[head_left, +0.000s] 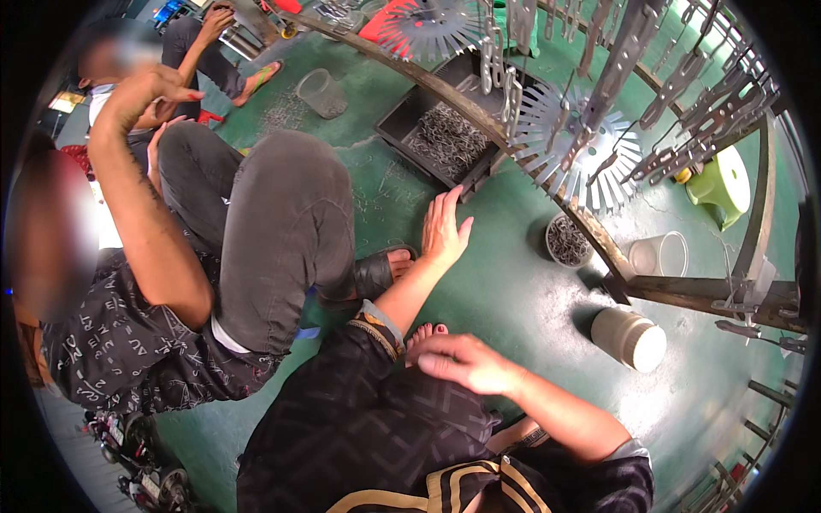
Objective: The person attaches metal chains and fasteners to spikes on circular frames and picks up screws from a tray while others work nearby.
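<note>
My left hand (445,229) stretches forward over the green floor, its fingers extended and thumb apart, with nothing in it. Its fingertips are close to the near corner of a black plastic crate (395,128), which holds a heap of small bent metal pieces (446,141). My right hand (466,362) hangs over my knee, empty, with its fingers stretched out and blurred a little. To the right of my left hand stands a round tub (556,248) filled with similar small metal pieces.
A wooden frame (479,120) slants across the right, hung with many flat metal pieces (684,103) and slotted metal discs (581,150). Beside it are a clear cup (660,255), a whitish jar (629,339) and a green stool (723,188). A co-worker's knee (286,205) is close on my left.
</note>
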The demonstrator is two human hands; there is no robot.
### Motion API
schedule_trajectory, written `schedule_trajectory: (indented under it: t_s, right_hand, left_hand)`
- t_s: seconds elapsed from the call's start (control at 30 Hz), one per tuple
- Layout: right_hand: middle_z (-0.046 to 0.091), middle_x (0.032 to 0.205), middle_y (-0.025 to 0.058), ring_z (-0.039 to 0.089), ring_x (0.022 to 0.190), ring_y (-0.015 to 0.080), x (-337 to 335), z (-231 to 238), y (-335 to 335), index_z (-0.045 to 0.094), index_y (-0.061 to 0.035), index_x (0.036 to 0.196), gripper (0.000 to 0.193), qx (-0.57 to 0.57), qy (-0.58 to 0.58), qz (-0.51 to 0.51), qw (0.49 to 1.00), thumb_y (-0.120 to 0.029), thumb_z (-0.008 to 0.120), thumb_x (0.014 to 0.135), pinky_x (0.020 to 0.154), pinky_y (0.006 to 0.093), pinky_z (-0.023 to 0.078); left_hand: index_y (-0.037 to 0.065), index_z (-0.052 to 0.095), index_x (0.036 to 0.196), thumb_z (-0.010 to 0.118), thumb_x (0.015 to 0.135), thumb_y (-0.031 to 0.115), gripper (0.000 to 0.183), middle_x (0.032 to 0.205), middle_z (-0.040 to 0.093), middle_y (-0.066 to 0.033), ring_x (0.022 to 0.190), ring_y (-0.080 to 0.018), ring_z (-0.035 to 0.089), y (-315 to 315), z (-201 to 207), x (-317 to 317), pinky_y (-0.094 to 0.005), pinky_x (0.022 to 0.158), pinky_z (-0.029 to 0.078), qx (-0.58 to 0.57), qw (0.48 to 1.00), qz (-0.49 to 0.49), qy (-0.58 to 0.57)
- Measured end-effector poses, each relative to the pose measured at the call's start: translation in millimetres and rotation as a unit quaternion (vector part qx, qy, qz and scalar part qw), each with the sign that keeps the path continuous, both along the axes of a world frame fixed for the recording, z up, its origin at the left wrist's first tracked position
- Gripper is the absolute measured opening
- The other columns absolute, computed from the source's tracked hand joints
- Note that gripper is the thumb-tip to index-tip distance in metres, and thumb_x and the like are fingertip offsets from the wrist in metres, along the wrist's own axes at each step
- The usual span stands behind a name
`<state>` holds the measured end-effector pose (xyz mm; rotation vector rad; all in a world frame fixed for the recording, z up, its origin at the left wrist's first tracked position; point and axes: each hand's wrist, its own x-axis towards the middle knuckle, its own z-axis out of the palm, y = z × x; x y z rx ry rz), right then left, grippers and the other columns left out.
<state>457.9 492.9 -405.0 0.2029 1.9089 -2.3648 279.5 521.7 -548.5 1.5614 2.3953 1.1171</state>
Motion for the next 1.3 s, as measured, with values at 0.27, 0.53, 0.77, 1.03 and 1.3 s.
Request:
schedule_trajectory:
  t_s: [0.27,0.53,0.77,1.03,1.3]
  right_hand:
    - [0.055,0.092,0.0116,0.052,0.091,0.0291,-2.2,74.8,-2.5,0.059,-0.0038,0.097,0.039,0.226,0.162,0.038,0.96,-0.039,0.06,0.079,0.082,0.04,0.041]
    - [0.056,0.094,0.0133,0.052,0.094,0.0288,-4.5,114.0,-23.5,0.06,-0.0036,0.089,0.046,0.457,0.091,0.072,0.882,-0.048,0.053,0.08,0.084,0.0372,0.042]
    - [0.058,0.088,0.0103,0.057,0.082,0.0265,-11.2,106.9,-5.6,0.061,-0.0046,0.085,0.044,0.487,0.123,0.006,0.865,-0.047,0.059,0.075,0.076,0.0345,0.045]
    - [0.052,0.068,0.0055,0.053,0.064,0.0212,-10.9,96.3,7.7,0.058,-0.0047,0.075,0.038,0.501,0.219,-0.113,0.83,-0.042,0.063,0.072,0.06,0.0315,0.043]
    - [0.045,0.067,0.0054,0.048,0.064,0.0215,-8.0,91.5,-6.1,0.052,-0.0056,0.073,0.037,0.435,0.247,-0.115,0.858,-0.041,0.059,0.077,0.063,0.0321,0.04]
  left_hand:
    - [0.004,0.03,0.133,0.07,0.072,0.012,0.073,0.126,0.041,-0.0152,0.105,-0.0259,0.049,12.3,-18.8,-15.5,-0.0332,0.076,0.047,0.047,0.978,0.133,-0.156]
    - [0.003,0.036,0.129,0.065,0.072,0.01,0.065,0.129,0.034,-0.0221,0.112,-0.0341,0.044,42.5,-12.4,-0.1,-0.037,0.092,0.04,0.013,0.985,0.069,-0.157]
    - [0.004,0.04,0.119,0.062,0.073,0.005,0.051,0.117,0.044,-0.0191,0.108,-0.0369,0.045,36.6,2.8,23.3,-0.0402,0.091,0.04,0.03,0.971,0.046,-0.234]
    - [0.011,0.049,0.111,0.061,0.074,0.007,0.039,0.1,0.051,-0.0128,0.087,-0.0296,0.055,-53.1,-44.1,74.9,-0.0396,0.079,0.045,-0.162,0.951,-0.167,-0.204]
    - [0.006,0.058,0.1,0.063,0.074,0.006,0.026,0.091,0.059,-0.0105,0.067,-0.0192,0.058,-54.7,-36.0,68.9,-0.0315,0.064,0.049,-0.199,0.933,-0.177,-0.242]
